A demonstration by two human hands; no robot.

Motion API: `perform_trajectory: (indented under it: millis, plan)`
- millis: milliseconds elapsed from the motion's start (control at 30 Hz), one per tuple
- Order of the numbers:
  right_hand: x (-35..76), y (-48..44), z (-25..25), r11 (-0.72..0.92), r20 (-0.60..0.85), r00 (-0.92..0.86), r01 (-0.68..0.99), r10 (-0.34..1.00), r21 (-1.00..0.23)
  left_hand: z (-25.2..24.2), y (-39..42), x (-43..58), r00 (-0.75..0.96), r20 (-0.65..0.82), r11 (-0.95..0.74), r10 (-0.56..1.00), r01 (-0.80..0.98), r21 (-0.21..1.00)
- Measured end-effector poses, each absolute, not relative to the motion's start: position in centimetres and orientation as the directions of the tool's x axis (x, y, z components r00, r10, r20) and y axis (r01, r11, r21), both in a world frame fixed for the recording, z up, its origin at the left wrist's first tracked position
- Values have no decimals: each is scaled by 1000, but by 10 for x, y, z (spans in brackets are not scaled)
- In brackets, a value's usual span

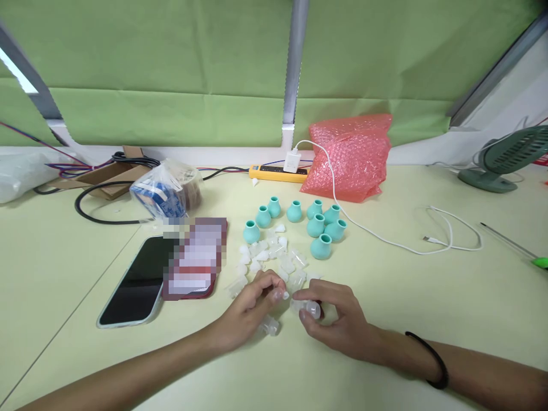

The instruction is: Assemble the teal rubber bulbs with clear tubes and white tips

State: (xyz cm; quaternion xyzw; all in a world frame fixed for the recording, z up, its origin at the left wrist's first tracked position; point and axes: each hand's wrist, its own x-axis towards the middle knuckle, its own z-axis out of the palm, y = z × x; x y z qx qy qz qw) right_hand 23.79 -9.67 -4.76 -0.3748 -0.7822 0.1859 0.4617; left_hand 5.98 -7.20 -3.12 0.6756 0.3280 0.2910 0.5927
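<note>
Plastic tube (309, 307), clear, noted in the fingers of the right hand (342, 321), which are narrowed on it, index finger on the far side and thumb on the near side. Its long axis runs roughly left to right, the round end face turned toward the right palm and the opposite end toward the left hand (250, 308). Thumb and index finger of the left hand are pinched on a small white tip (285, 295), which sits to the left of the tube and slightly beyond it, near but apparently not touching. The right hand is the nearer to the tube. Whether the tube is raised or resting on the bench (363, 385) cannot be determined. A second clear tube (270, 326) lies just beside the left hand, on the near side. Loose tubes (287, 262) lie beyond both hands; teal bulbs (321, 247) stand farther out.
</note>
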Motion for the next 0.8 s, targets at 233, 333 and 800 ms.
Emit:
perform_trajectory:
  millis: [233, 333, 800]
  plan:
    - [236, -96, -47, 563, 480, -295, 407, 826, -719, -33, -70, 62, 593, -20, -24, 805, 67, 997]
    - [234, -96, -47, 476, 395, -271, 410, 878, -778, -33, -70, 62, 586, -23, -22, 810, 69, 997]
    - [233, -91, -49, 313, 223, -261, 381, 939, -870, -38, -77, 67, 507, -18, -40, 862, 104, 994]
